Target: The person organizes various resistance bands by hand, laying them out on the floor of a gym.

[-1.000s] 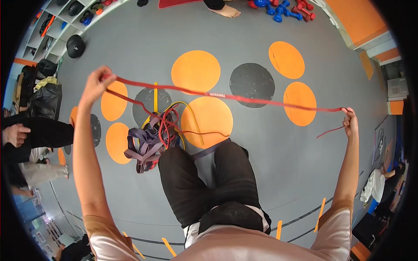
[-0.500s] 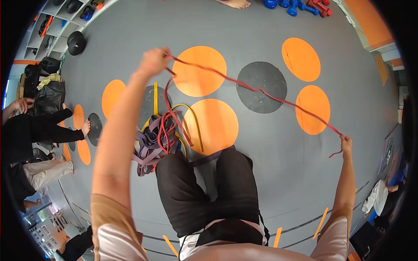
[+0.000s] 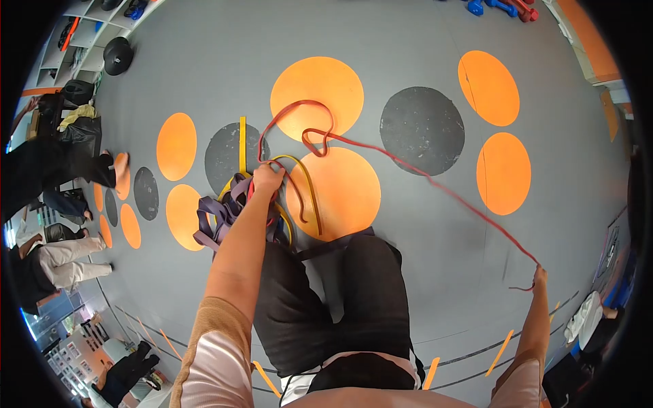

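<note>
A long red band runs across the mat from the pile by my knees out to the far right. My right hand, with that arm stretched out, is closed on the band near its end, and a short tail hangs beyond the fingers. My left hand is low over the tangled pile, fingers closed round red band. Between the hands, part of the band curls in a loose loop over an orange circle. Dark purple bands lie bunched beside my left forearm. A yellow band sticks out of the pile.
The grey mat carries orange circles and black circles. Dumbbells lie at the top right. A black ball sits near the shelves. Other people stand along the left side.
My left hand has come down from above the mat to the pile, and the red band near it now lies looped. My right hand is slightly lower, still gripping its end.
</note>
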`<action>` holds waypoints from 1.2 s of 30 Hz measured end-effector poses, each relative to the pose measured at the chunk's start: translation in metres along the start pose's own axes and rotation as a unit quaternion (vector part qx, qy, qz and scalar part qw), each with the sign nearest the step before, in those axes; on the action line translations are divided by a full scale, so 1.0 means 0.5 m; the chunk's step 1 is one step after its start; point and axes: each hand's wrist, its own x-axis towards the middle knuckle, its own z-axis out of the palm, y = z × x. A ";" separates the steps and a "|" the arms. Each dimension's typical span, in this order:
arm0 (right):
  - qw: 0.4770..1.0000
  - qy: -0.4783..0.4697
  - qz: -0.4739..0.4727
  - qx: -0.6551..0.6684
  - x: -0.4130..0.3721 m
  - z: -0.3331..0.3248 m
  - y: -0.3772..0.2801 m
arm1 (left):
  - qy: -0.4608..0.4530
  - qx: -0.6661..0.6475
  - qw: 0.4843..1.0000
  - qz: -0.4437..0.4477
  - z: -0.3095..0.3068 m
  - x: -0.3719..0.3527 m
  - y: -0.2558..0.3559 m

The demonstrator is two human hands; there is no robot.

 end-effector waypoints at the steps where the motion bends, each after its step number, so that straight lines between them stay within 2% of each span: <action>1: 0.998 -0.025 0.052 0.005 -0.009 -0.007 0.007 | 0.038 -0.013 0.998 -0.045 0.006 -0.015 0.007; 2: 0.993 -0.050 0.103 0.010 -0.017 -0.014 0.012 | 0.035 -0.015 0.998 -0.046 0.003 -0.025 0.019; 4: 0.990 -0.081 0.112 0.021 -0.015 0.021 0.036 | 0.014 0.034 0.997 -0.072 -0.019 -0.036 0.053; 5: 0.985 -0.115 0.122 0.031 -0.014 0.036 0.039 | -0.006 0.033 0.992 -0.121 -0.028 -0.036 0.074; 6: 0.982 -0.134 0.100 0.090 -0.070 0.058 -0.001 | -0.001 0.033 0.992 -0.121 -0.021 -0.032 0.084; 7: 0.973 -0.177 0.115 0.090 -0.082 0.115 -0.008 | 0.002 0.018 0.989 -0.145 -0.006 -0.030 0.086; 8: 0.953 -0.260 0.043 0.153 -0.115 0.172 -0.014 | 0.009 0.003 0.986 -0.168 0.005 -0.025 0.087; 9: 0.943 -0.288 0.062 0.156 -0.158 0.231 -0.045 | 0.012 -0.029 0.985 -0.167 0.016 -0.024 0.083; 10: 0.901 -0.369 0.092 0.206 -0.197 0.286 -0.074 | 0.015 -0.026 0.985 -0.169 0.038 -0.017 0.063; 11: 0.846 -0.462 0.142 0.227 -0.256 0.315 -0.114 | 0.034 -0.059 0.989 -0.135 0.061 0.001 0.042; 12: 0.825 -0.467 0.157 0.278 -0.285 0.370 -0.117 | 0.051 -0.092 0.989 -0.100 0.065 0.013 0.029; 13: 0.904 -0.380 0.092 0.171 -0.298 0.420 -0.124 | 0.040 -0.146 0.982 -0.114 0.038 0.012 0.032; 14: 0.957 -0.282 0.024 0.060 -0.306 0.450 -0.131 | 0.044 -0.144 0.982 -0.116 -0.002 0.006 0.036; 16: 0.949 -0.308 0.046 0.044 -0.298 0.446 -0.147 | 0.098 -0.147 0.983 -0.041 -0.111 -0.004 0.033; 18: 0.942 -0.328 0.064 0.030 -0.305 0.425 -0.159 | 0.142 -0.188 0.972 -0.001 -0.220 0.023 -0.021; 19: 0.937 -0.340 0.068 0.048 -0.313 0.414 -0.168 | 0.143 -0.263 0.954 -0.029 -0.289 0.027 -0.030; 22: 0.932 -0.352 0.042 0.079 -0.307 0.408 -0.152 | 0.138 -0.266 0.953 -0.041 -0.456 0.036 -0.089; 25: 0.895 -0.391 0.076 0.201 -0.336 0.356 -0.155 | 0.128 -0.360 0.916 -0.124 -0.545 0.047 -0.138; 28: 0.886 -0.376 0.063 0.263 -0.298 0.354 -0.107 | 0.117 -0.395 0.906 -0.093 -0.502 0.068 -0.184; 30: 0.894 -0.352 0.063 0.271 -0.300 0.337 -0.103 | 0.049 -0.433 0.894 -0.101 -0.422 0.064 -0.169; 31: 0.893 -0.336 0.062 0.294 -0.294 0.330 -0.094 | 0.002 -0.399 0.913 -0.091 -0.380 0.053 -0.146; 33: 0.893 -0.316 0.062 0.313 -0.284 0.300 -0.066 | -0.046 -0.421 0.904 -0.067 -0.263 0.049 -0.094; 35: 0.958 -0.165 0.012 0.234 -0.270 0.257 -0.023 | -0.144 -0.389 0.909 -0.028 -0.178 0.029 -0.005; 36: 0.960 -0.161 0.011 0.230 -0.141 0.238 0.071 | -0.144 -0.339 0.928 0.053 -0.138 0.018 0.039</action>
